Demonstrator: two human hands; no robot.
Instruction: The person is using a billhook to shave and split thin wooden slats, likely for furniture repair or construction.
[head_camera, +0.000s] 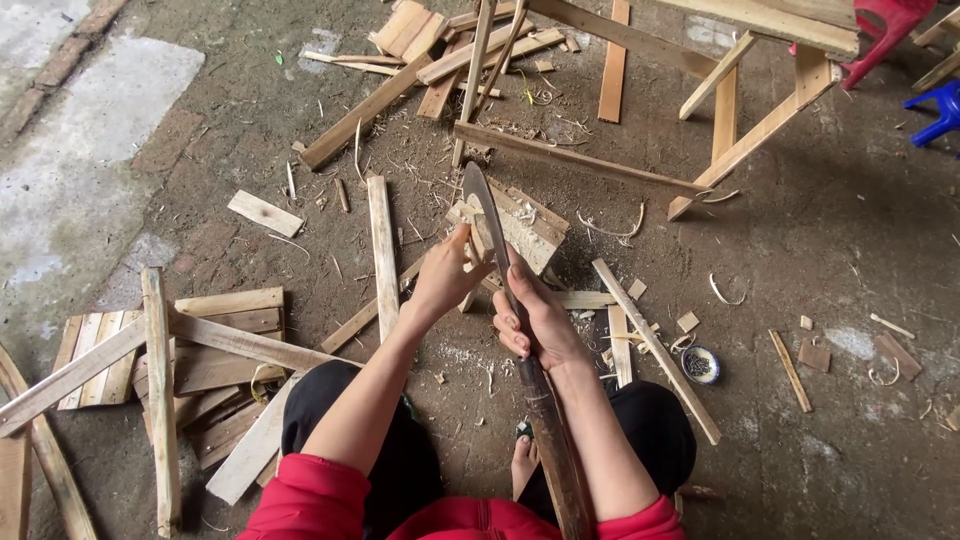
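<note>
Gripping a long knife (500, 250), the right hand (535, 320) works beside a nail-filled tin (700, 365); left hand (445, 280) pinches a wood sliver (468, 215).

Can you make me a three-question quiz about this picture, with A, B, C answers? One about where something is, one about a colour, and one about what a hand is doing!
1. Where is the small round tin?
A. on the ground by the right knee
B. on the wooden block
C. in the left hand

2. What colour are the sleeves?
A. green
B. red
C. white

3. What is the right hand doing?
A. resting open
B. gripping the long knife
C. pointing

Answers:
1 A, it lies on the dirt right of the legs.
2 B, both cuffs are red.
3 B, its fingers wrap the handle while the left hand steadies a wood piece on the block.
</note>
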